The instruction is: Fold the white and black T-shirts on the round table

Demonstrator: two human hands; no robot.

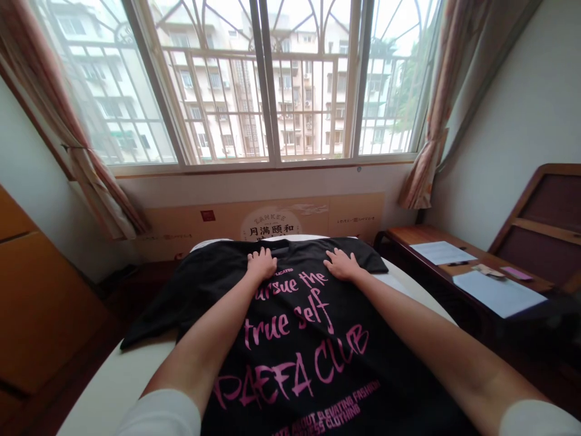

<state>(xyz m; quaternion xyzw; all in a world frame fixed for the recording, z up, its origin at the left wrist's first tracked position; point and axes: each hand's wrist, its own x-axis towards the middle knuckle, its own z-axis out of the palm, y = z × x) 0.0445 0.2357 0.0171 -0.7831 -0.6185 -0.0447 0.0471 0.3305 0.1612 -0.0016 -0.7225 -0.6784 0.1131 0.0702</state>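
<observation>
A black T-shirt (pixel 281 339) with pink lettering lies spread over a white round table (pixel 100 387), its collar toward the window. My left hand (pixel 262 264) rests on the shirt just below the collar, fingers stretched toward the far edge. On the other side of the collar, my right hand (pixel 341 264) lies flat with its fingers spread on the fabric near the right shoulder. Neither hand grips the cloth. The left sleeve reaches out past the table's left side, and the shirt's lower hem runs out of view.
To the right stands a wooden side table (pixel 408 236) bearing paper sheets (pixel 499 293), a pen (pixel 458 263) and a pink item (pixel 516 274). A wooden chair (pixel 540 212) is behind it. Printed cardboard (pixel 218 227) leans below the window, and an orange-brown cabinet (pixel 40 303) stands left.
</observation>
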